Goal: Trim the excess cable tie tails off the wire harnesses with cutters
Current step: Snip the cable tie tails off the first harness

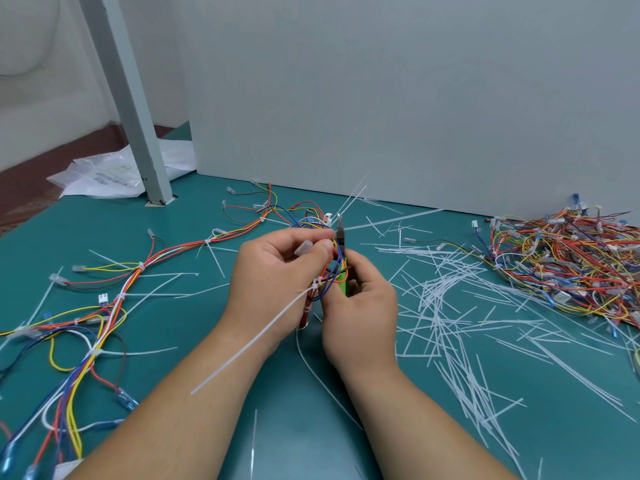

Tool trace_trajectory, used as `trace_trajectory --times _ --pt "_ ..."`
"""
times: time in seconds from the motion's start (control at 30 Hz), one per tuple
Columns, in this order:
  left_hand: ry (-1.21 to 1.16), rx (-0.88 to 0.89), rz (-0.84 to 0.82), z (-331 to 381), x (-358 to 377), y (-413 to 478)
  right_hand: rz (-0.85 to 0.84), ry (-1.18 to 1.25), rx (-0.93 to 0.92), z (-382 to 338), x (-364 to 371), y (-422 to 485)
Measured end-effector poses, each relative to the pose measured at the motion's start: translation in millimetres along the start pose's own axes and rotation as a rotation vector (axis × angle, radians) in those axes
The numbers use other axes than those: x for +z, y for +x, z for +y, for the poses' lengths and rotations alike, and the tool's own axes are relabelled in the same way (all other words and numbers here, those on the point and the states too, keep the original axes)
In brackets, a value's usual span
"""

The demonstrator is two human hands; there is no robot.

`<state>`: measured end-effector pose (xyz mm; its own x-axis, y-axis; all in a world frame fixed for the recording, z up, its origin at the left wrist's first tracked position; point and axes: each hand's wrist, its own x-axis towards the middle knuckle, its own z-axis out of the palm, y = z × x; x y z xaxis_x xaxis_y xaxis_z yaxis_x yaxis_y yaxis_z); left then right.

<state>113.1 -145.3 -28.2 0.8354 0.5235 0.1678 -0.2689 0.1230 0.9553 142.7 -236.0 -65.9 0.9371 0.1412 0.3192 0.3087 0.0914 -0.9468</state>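
Note:
My left hand (277, 271) grips a bundle of coloured wires, the wire harness (327, 275), above the green table (173, 220). A long white cable tie tail (249, 344) sticks out from the bundle down across my left wrist. My right hand (360, 310) holds green-handled cutters (341, 258), jaws pointing up beside the bundle near my left thumb. Whether the jaws are on a tie cannot be told. More thin tie tails (353, 195) rise behind the jaws.
Another long harness (104, 306) with white ties trails over the left of the table. A heap of harnesses (568, 261) lies at the right. Several cut white tails (450, 317) litter the right half. A grey post (138, 133) and a plastic bag (104, 174) stand back left before a grey wall.

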Motion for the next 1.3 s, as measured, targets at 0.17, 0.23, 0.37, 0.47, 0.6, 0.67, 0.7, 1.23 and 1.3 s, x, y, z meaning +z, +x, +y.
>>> trace_trajectory --times 0.17,0.23,0.37,0.47,0.6,0.67,0.7,1.23,1.3 --pt "0.002 0.025 -0.01 -1.0 -1.4 1.3 0.03 -0.084 -0.037 2.6 1.3 -0.5" --pt "0.023 0.025 0.002 -0.3 -2.2 2.3 0.056 -0.111 -0.063 2.0 1.9 -0.9" --pt "0.043 0.024 0.021 -1.3 -5.3 4.6 0.074 -0.174 -0.088 1.1 1.0 0.0" --pt "0.029 0.021 0.013 -1.1 -3.0 2.6 0.044 -0.104 -0.046 2.1 -0.3 0.7" --pt "0.006 0.021 0.003 -0.2 -1.2 0.7 0.021 0.003 -0.002 0.4 -0.5 0.8" --pt "-0.017 0.021 -0.011 0.3 -1.6 0.4 0.005 0.036 0.002 -0.9 -0.5 0.7" --pt "-0.035 0.017 -0.024 0.7 -1.7 0.0 0.004 0.044 0.002 -1.1 -0.5 0.9" --pt "-0.096 0.015 -0.148 -4.8 -0.5 2.0 0.074 -0.011 0.001 4.8 -3.4 2.7" --pt "-0.072 0.039 -0.144 -5.9 -0.9 2.9 0.067 -0.026 0.008 4.4 -2.7 2.3"
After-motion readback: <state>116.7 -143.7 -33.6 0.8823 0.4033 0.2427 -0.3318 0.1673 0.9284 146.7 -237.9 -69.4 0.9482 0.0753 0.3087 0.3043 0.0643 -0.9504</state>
